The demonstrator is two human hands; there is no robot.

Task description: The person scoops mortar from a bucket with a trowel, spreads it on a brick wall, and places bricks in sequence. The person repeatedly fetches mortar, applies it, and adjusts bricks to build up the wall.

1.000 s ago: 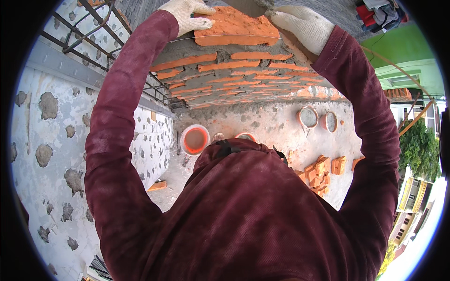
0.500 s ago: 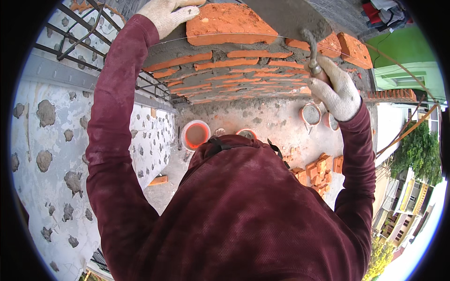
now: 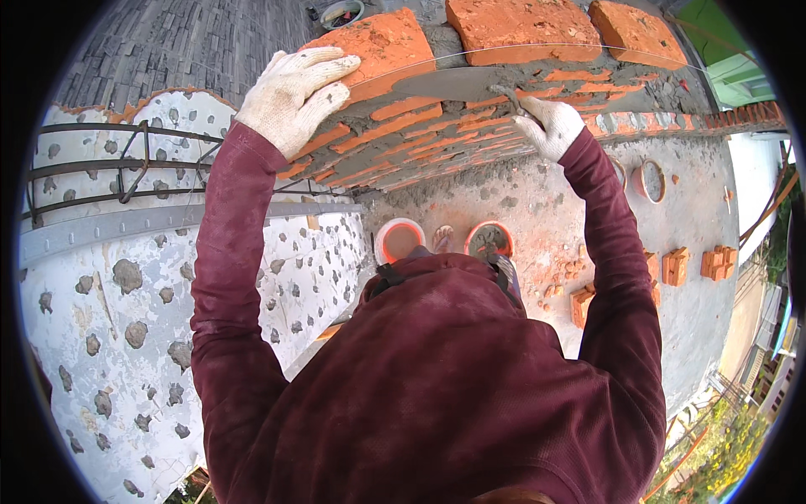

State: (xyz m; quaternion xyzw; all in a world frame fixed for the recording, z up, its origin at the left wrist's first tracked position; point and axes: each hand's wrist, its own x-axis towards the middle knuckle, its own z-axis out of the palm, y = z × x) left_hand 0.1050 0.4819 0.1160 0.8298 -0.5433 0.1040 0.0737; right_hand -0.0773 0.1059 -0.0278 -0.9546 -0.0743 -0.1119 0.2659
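My gloved left hand (image 3: pixel 295 99) grips the left end of an orange brick (image 3: pixel 388 44) on top of the brick wall, fingers over its upper side and thumb by its front edge. In my gloved right hand (image 3: pixel 550 126) is a trowel (image 3: pixel 453 84), its grey blade lying along the wall face just under that brick. Most of its handle is hidden by my fingers. Grey mortar (image 3: pixel 445 44) fills the gap between this brick and a second brick (image 3: pixel 525 29) to its right. Another brick (image 3: pixel 636 34) sits farther right.
A thin string (image 3: pixel 537 45) runs along the top bricks. Steel bars (image 3: pixel 126 164) stick out at left beside a patched white wall (image 3: pixel 109 336). Below stand two orange-rimmed buckets, one (image 3: pixel 401 241) at left and one (image 3: pixel 489 238) holding mortar. Brick stacks (image 3: pixel 675 266) stand right.
The trowel has come down from above the wall top to its face, below the left brick. My left hand stays at that brick's end. The view has shifted, showing more at left.
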